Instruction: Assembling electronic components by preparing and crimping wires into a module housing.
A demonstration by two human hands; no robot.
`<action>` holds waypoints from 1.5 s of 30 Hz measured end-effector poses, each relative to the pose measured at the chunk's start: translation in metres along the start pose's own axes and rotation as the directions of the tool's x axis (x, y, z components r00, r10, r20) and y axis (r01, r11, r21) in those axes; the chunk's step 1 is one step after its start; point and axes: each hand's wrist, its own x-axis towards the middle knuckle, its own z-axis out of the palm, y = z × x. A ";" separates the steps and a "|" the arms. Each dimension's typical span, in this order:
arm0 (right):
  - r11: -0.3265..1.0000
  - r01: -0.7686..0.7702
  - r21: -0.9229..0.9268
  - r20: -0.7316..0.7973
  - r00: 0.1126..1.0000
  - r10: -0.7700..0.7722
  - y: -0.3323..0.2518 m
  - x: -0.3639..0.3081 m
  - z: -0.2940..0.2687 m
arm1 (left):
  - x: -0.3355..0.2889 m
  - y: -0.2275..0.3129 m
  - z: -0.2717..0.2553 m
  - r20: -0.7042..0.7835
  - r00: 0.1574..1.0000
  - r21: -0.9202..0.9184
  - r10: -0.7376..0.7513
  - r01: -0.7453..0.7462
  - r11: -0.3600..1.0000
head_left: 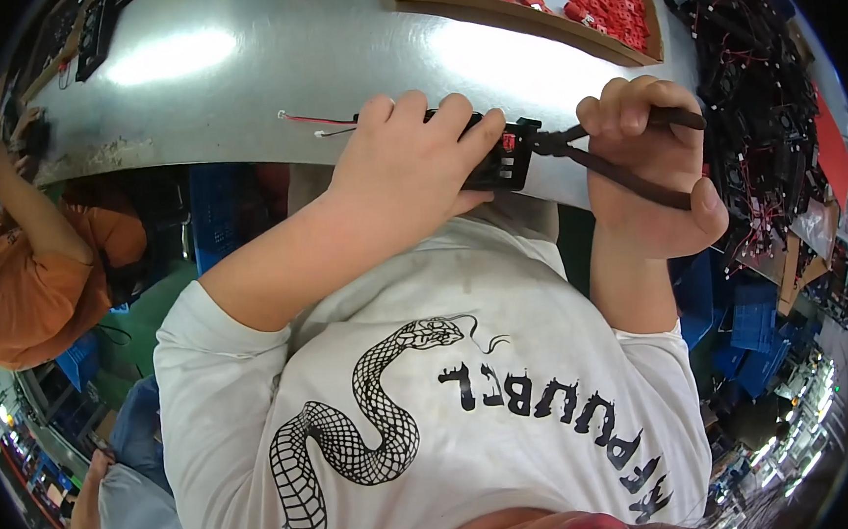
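Observation:
My left hand point(411, 147) is wrapped over a black plastic housing point(514, 172) at the near edge of the table, covering most of it. A small red piece point(509, 142) shows at the housing's right end, and thin red and black wires point(321, 120) with white connectors trail out on the left. In my right hand point(643, 156) is a pair of pliers point(550, 145), its dark handles spread apart between fingers and thumb. The plier jaws meet the right end of the housing; whether they grip anything there is too small to tell.
A cardboard tray point(515, 20) of small red parts lies at the far side of the metal table point(264, 89). Black wired units point(751, 94) are heaped on the right. More black parts point(98, 37) lie far left. A person in orange point(37, 282) works on the left.

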 end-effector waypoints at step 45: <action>0.939 0.085 -0.333 -0.273 0.945 -0.183 0.019 0.011 0.044 | -0.006 -0.007 0.005 -0.033 0.996 -0.088 -0.083 0.080 0.993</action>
